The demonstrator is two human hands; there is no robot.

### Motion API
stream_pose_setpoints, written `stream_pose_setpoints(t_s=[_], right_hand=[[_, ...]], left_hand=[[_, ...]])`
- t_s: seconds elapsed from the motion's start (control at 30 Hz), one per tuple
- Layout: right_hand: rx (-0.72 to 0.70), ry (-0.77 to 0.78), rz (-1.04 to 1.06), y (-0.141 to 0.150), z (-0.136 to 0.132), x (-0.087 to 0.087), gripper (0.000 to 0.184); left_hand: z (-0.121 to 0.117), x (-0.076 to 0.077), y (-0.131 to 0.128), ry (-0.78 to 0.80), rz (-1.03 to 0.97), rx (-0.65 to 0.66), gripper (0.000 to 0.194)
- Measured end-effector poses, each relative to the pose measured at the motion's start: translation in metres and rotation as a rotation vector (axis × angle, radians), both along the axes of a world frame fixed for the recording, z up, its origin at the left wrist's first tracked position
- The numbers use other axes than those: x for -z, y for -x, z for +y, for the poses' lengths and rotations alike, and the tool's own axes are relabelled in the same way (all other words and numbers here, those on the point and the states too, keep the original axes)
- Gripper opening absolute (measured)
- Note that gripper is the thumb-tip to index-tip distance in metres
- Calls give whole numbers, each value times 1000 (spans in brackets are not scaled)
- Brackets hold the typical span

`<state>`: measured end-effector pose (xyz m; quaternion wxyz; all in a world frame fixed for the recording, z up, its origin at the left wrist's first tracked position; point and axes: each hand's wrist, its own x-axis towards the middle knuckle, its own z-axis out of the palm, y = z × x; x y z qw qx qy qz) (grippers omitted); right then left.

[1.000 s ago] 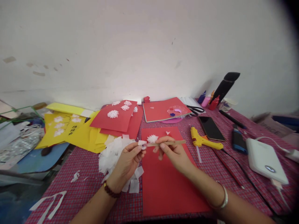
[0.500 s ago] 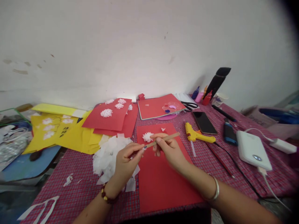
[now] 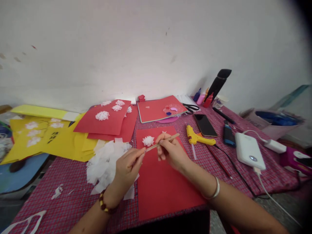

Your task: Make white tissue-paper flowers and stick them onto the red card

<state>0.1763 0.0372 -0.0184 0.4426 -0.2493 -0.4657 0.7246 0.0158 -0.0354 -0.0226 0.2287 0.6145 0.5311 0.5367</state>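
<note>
My right hand [image 3: 169,149] is closed round a thin, light wooden stick [image 3: 174,136], held slanting above the red sheet [image 3: 168,191]. My left hand [image 3: 129,164] pinches at the stick's lower tip, its fingertips round what looks like a small white paper piece, mostly hidden. Just behind the hands, a white paper flower [image 3: 148,140] lies on the red sheet. A small white bit [image 3: 164,132] near the sheet's top is partly covered by my right hand. Beside my left hand spreads a heap of white paper squares [image 3: 103,162].
Red sheets with white flowers [image 3: 97,125] overlap yellow sheets [image 3: 65,139] at left. A paint palette [image 3: 181,109] and scissors [image 3: 193,106] lie behind. To the right are a yellow glue gun [image 3: 201,139], a phone [image 3: 206,125], a red pencil [image 3: 220,162] and a white power bank [image 3: 248,149].
The view has turned slightly right, so things sit further left. Both hands stay together at the stick, whose tip is now more covered by my left fingers.
</note>
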Motion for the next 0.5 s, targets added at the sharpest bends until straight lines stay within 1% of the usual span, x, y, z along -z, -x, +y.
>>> stream_pose_setpoints(t_s=[0.07,0.1,0.13,0.2,0.27,0.33,0.37,0.4,0.43,0.47,0.5], right_hand=[[-119,99,41,2,0,4,15],[-164,113,38,3,0,6,19],[-184,108,21,4,0,8,22],[-162,62,-28,5,0,9,26],[-110,9,-66,5,2,8,27],[-71,-53,-97,3,8,4,27],[-36,-94,-117,0,13,2,27],[19,-142,-142,-5,20,0,27],[110,-189,-171,-10,29,-2,26],[216,-225,-191,-17,38,-2,25],[320,-253,-207,-25,49,-2,25]], left_hand=[[-2,5,5,-85,169,18,29],[-2,9,7,-118,236,31,32],[-2,12,9,-147,286,40,33],[-2,17,10,-179,336,37,33],[0,18,8,-148,320,19,28],[2,18,4,-50,241,15,24],[3,18,2,9,187,21,27],[4,18,1,59,140,29,34],[5,18,0,97,118,40,41],[6,19,-1,120,135,57,45],[7,20,-1,129,190,80,44]])
